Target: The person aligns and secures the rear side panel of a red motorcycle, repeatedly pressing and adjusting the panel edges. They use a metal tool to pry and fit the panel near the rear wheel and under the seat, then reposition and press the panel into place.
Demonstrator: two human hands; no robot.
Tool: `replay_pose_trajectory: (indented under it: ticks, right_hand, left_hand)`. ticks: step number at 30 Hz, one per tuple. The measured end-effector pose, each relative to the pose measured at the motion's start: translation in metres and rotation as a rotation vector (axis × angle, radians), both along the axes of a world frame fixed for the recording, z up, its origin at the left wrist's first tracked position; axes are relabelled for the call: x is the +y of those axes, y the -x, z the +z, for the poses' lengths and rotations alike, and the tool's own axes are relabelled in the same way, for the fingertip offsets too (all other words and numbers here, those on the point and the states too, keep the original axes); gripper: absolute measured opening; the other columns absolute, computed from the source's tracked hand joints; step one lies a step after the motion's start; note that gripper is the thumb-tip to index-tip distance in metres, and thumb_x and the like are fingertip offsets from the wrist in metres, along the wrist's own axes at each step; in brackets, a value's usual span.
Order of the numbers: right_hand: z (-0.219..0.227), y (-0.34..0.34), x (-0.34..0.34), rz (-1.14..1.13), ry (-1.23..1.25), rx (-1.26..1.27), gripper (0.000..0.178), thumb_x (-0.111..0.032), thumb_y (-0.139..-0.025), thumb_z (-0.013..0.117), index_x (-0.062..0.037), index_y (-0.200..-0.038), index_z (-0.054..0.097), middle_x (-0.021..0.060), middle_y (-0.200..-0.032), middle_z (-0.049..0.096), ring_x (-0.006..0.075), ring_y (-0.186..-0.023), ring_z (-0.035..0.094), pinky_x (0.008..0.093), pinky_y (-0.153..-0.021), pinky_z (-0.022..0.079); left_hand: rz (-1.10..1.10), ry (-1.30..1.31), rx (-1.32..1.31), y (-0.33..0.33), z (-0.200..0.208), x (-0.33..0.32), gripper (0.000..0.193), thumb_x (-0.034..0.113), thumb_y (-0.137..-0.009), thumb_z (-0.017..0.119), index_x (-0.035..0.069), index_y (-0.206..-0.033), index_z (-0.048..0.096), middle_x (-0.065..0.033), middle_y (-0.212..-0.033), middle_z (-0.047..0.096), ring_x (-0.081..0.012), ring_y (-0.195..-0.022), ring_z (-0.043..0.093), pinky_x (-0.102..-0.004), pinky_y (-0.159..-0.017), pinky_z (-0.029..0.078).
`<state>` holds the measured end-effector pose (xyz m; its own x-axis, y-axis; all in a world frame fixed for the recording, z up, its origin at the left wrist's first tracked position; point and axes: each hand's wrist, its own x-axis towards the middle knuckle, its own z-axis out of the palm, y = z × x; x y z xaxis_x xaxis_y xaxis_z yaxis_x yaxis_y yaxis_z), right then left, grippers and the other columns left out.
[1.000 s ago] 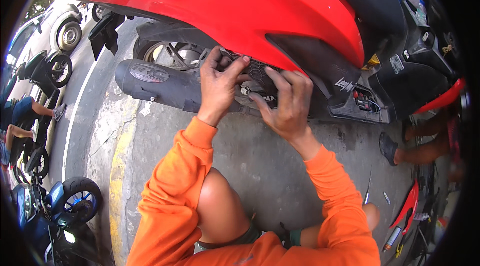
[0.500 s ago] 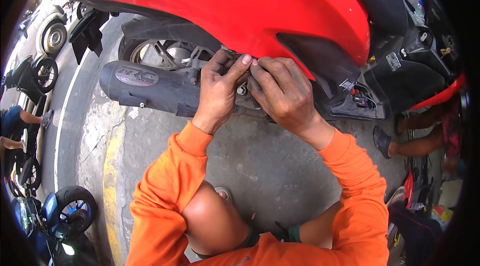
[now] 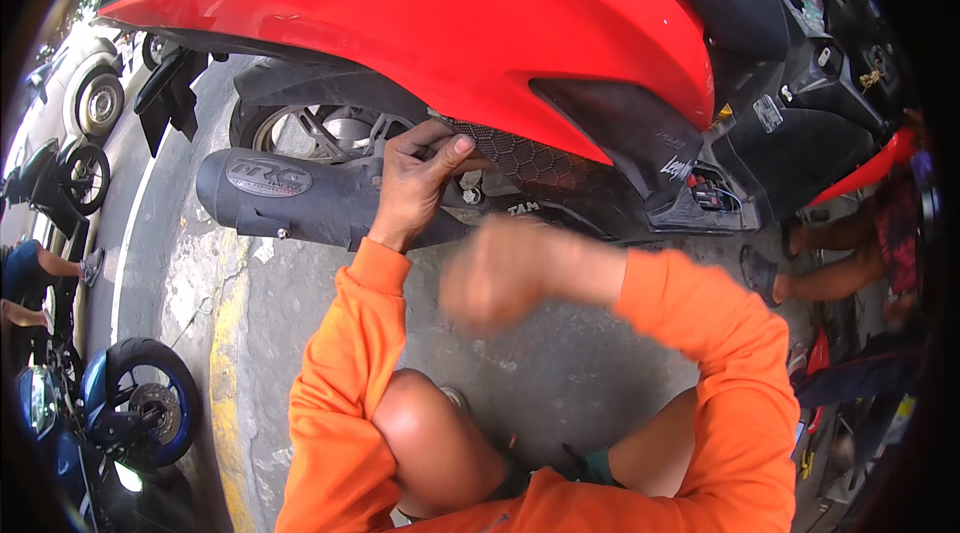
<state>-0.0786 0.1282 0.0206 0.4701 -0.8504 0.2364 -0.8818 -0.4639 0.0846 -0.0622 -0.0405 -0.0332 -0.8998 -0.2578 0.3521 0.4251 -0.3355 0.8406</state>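
Observation:
A scooter's red side panel [image 3: 420,23] spans the top of the view. Below its lower edge runs a black honeycomb-patterned cover [image 3: 540,165]. My left hand [image 3: 412,178] is closed on the left end of that cover, thumb in front and fingers partly hidden behind. A bolt head [image 3: 471,196] shows just right of the left hand. Beside the left wrist lies the dark exhaust muffler [image 3: 320,195]. My right hand [image 3: 510,273] is off the scooter, below the cover, smeared by motion; its fingers and anything in them cannot be made out.
The rear wheel [image 3: 300,128] is behind the muffler. At right, an opening in the scooter's body exposes wiring [image 3: 715,195]. A blue motorcycle [image 3: 120,403] stands at lower left, near a yellow line [image 3: 228,353]. Another person's legs [image 3: 835,268] are at right.
My right hand has pulled away from the panel edge, down toward me, uncovering the honeycomb cover. My left hand stays at the cover's end. The view has shifted slightly.

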Motion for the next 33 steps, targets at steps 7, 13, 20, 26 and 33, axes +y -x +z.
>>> replay_pose_trajectory:
  ticks: [7,13,20,26,33]
  right_hand:
    - [-0.013,-0.026,-0.017,0.0,-0.103,-0.031,0.021,-0.023,-0.08,0.065,-0.0057,-0.07,0.07,0.0177,-0.072,0.073,0.0298,-0.059,0.073,0.045,-0.05,0.055]
    - [-0.023,0.015,-0.026,-0.123,-0.082,0.131,0.02,-0.024,-0.079,0.064,-0.0074,-0.071,0.072,0.0114,-0.067,0.072,0.0301,-0.063,0.075,0.045,-0.05,0.057]
    - [-0.105,-0.063,0.022,0.302,0.55,-0.217,0.028,-0.032,-0.084,0.067,-0.0172,-0.065,0.052,-0.0036,-0.068,0.051,0.0155,-0.059,0.058,0.0339,-0.049,0.045]
    - [-0.073,0.041,0.054,0.315,0.72,-0.341,0.032,-0.036,-0.083,0.071,-0.0169,-0.069,0.049,-0.0001,-0.07,0.051,0.0177,-0.063,0.06,0.0347,-0.05,0.046]
    - [-0.112,-0.005,0.079,0.218,1.048,-0.406,0.036,-0.031,-0.084,0.07,-0.0177,-0.064,0.043,-0.0001,-0.07,0.047,0.0182,-0.059,0.054,0.0348,-0.048,0.043]
  left_hand:
    - [0.039,0.092,0.012,0.008,-0.007,-0.007,0.025,0.018,-0.097,0.08,-0.005,-0.095,0.07,-0.0101,-0.083,0.075,-0.0155,-0.082,0.074,-0.0282,-0.077,0.059]
    - [0.044,0.246,0.005,0.01,-0.003,-0.024,0.022,0.019,-0.102,0.073,-0.002,-0.107,0.066,-0.0094,-0.096,0.07,-0.0187,-0.087,0.07,-0.0419,-0.087,0.061]
    - [-0.133,-0.034,-0.001,-0.005,-0.012,0.017,0.038,0.018,-0.1,0.075,-0.004,-0.129,0.061,-0.0091,-0.114,0.07,-0.021,-0.11,0.067,-0.0403,-0.103,0.053]
    - [0.227,0.366,-0.08,0.014,0.0,0.056,0.047,0.012,-0.088,0.087,-0.003,-0.126,0.064,-0.0084,-0.117,0.069,-0.0179,-0.105,0.064,-0.033,-0.101,0.049]
    - [0.465,0.452,-0.035,0.014,0.007,0.094,0.041,0.016,-0.093,0.082,-0.007,-0.122,0.067,-0.0105,-0.122,0.07,-0.0183,-0.108,0.065,-0.0343,-0.105,0.046]
